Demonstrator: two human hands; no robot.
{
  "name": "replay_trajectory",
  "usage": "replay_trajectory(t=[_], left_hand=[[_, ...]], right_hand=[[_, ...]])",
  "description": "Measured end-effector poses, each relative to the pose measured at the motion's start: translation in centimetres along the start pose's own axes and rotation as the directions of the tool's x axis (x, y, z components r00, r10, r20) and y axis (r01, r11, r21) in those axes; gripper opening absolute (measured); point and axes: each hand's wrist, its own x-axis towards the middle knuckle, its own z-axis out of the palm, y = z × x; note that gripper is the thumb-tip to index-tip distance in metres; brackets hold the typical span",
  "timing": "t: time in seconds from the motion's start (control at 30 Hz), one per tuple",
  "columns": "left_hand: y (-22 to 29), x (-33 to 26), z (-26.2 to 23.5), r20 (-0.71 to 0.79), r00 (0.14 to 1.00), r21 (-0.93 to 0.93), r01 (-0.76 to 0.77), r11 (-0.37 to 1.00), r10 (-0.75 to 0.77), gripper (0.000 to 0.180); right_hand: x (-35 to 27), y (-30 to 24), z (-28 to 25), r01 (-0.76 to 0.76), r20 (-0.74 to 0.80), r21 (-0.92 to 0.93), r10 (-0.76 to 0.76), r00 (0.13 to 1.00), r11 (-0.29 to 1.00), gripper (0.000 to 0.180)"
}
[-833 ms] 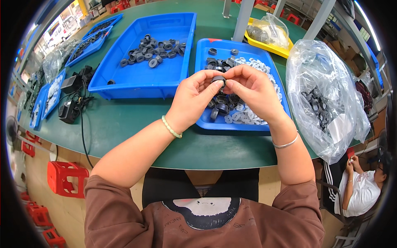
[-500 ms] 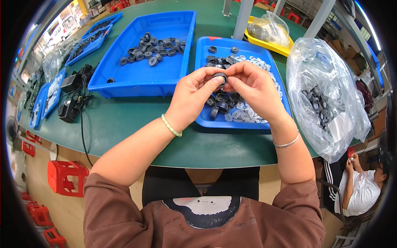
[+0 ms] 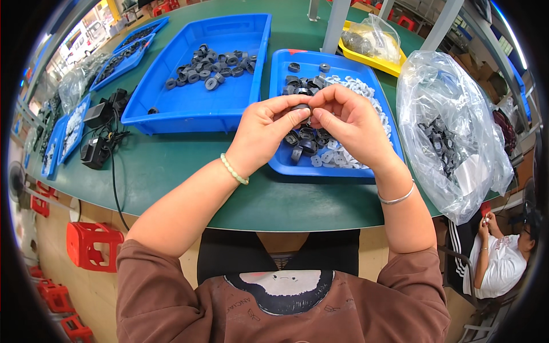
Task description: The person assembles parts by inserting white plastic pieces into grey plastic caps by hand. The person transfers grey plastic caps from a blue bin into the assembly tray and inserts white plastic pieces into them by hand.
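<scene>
My left hand and my right hand meet above the smaller blue tray, and the fingertips of both pinch one black ring. Beneath them in that tray lie several black rings and a heap of small white parts. To the left stands a bigger blue tray with several dark grey rings at its far end and a single ring near its front left corner.
A large clear plastic bag of black parts stands at the right on the green table. A yellow tray with a bag sits behind. Black adapters with cables and more blue trays lie left. A seated person is lower right. Red stools stand below.
Both hands stay together over the smaller blue tray with the black ring between the fingertips; only slight finger movement shows.
</scene>
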Motion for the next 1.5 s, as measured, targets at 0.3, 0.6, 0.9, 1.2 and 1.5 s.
replay_trajectory(t=[0.3, 0.6, 0.9, 1.2, 1.5], left_hand=[[-0.7, -0.1, -0.1, -0.016, 1.0, 0.005, -0.025, 1.0, 0.025, 0.029], [-0.4, -0.1, 0.3, -0.044, 0.999, -0.127, 0.018, 0.992, -0.023, 0.034], [-0.3, -0.1, 0.5, -0.069, 0.997, -0.168, 0.016, 0.986, -0.028, 0.028], [-0.4, -0.2, 0.5, -0.1, 0.995, -0.18, -0.013, 0.984, -0.006, 0.027], [-0.2, -0.2, 0.5, -0.133, 0.987, -0.194, 0.059, 0.979, -0.086, 0.024]], right_hand=[[0.1, 0.3, 0.4, 0.05, -0.054, -0.162, -0.059, 0.997, 0.986, 0.015], [0.5, 0.2, 0.1, -0.071, -0.112, 0.042, 0.075, 0.991, 0.997, 0.021], [0.6, 0.7, 0.2, -0.063, -0.109, 0.031, 0.066, 0.992, 0.998, 0.016], [0.3, 1.1, 1.5, 0.008, -0.191, -0.12, -0.03, 0.981, 0.993, 0.016], [0.7, 1.4, 1.0, -0.112, -0.052, 0.264, 0.13, 0.99, 0.958, 0.023]])
